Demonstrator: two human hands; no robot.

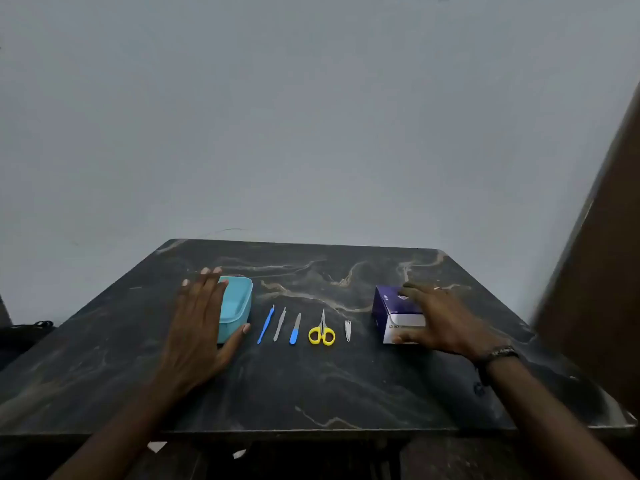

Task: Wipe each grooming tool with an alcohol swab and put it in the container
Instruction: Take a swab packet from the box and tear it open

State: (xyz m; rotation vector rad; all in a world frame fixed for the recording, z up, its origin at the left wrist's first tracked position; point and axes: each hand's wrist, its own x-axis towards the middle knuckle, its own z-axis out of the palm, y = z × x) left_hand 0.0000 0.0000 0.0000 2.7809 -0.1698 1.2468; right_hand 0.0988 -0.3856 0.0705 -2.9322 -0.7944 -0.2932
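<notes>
Your left hand [197, 323] is spreading flat and open over the teal container [239, 303]; your right hand [446, 323] is gripping the purple box [391, 306]. Between them, the scissors [322, 336] are lying with blades pointing away from you.

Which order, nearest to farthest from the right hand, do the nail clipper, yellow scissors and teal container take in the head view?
1. nail clipper, just left of the purple box held by the right hand.
2. yellow scissors, mid-row.
3. teal container, far left, by the left hand.
</notes>
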